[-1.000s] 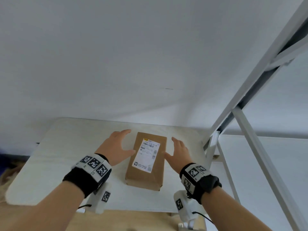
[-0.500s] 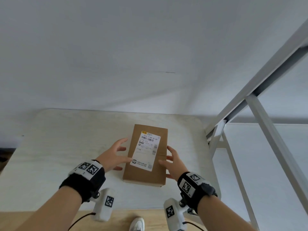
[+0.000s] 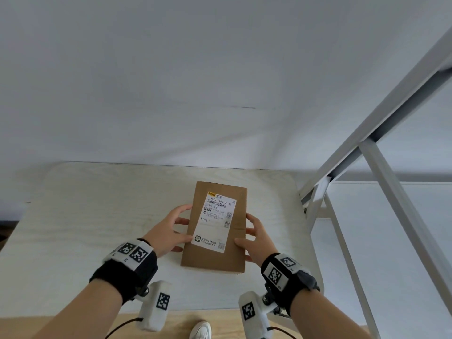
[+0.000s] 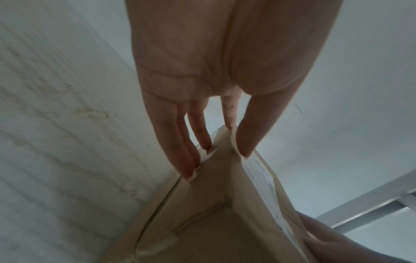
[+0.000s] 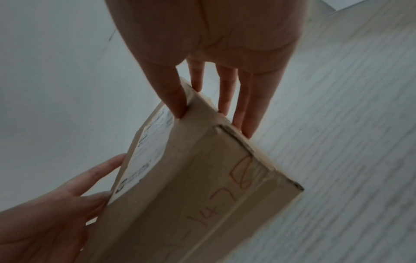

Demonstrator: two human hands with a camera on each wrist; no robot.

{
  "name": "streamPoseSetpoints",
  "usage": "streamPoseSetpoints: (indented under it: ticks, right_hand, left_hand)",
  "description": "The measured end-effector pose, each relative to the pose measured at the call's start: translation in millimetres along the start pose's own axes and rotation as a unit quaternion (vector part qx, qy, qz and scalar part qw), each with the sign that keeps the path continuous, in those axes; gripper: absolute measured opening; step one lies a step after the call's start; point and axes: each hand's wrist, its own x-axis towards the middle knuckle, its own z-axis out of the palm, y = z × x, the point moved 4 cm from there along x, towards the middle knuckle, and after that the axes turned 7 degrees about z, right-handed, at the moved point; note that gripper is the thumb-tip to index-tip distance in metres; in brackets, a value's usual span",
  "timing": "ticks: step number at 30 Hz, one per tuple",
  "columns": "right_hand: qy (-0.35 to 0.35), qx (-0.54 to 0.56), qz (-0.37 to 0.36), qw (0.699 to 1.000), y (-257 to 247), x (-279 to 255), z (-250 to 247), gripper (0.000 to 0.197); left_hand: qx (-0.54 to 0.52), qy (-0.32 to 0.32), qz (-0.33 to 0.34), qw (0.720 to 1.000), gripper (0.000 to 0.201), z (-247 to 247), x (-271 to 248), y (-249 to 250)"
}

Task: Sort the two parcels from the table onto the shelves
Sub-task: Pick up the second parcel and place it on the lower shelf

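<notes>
One brown cardboard parcel [image 3: 238, 211] with a white shipping label lies lengthways in the middle of the white table [image 3: 97, 216]. My left hand [image 3: 181, 223] holds its left long side, thumb on the top face and fingers at the lower edge. The left wrist view shows that pinch [image 4: 218, 158] on the parcel [image 4: 213, 195]. My right hand [image 3: 252, 231] holds the right long side the same way. In the right wrist view this hand [image 5: 212, 122] has its thumb on top and fingers under the parcel [image 5: 202, 195], whose side bears orange handwriting. I cannot tell whether the parcel is off the table.
A white metal shelf frame [image 3: 381, 187] rises at the right, touching the table's right end, with a white shelf board [image 3: 415, 241] beside it. A plain white wall stands behind the table. A white shoe [image 3: 200, 331] shows on the wooden floor below the front edge.
Both hands have come in from beside the parcel and taken hold of its two long sides, thumbs now on top. The parcel has stayed in about the same place.
</notes>
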Motion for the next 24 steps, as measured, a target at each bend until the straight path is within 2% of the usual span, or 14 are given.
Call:
streamPoseSetpoints:
  ticks: [6, 12, 17, 24]
  right_hand:
    - [0.026, -0.003, -0.071, 0.997, -22, -16, -9, 0.067]
    - [0.028, 0.001, -0.167, 0.985, -64, -49, -21, 0.068]
    - [0.038, -0.008, -0.263, 0.964, -104, -95, -35, 0.068]
    - [0.045, -0.022, -0.393, 0.918, -150, -174, -58, 0.066]
  left_hand:
    - [0.02, 0.04, 0.063, 0.997, 0.069, -7, -14, 29]
    - [0.041, 0.099, 0.145, 0.984, 0.07, -20, -47, 81]
    - [0.08, 0.163, 0.214, 0.96, 0.07, -31, -88, 131]
    - [0.098, 0.228, 0.301, 0.921, 0.069, -39, -151, 198]
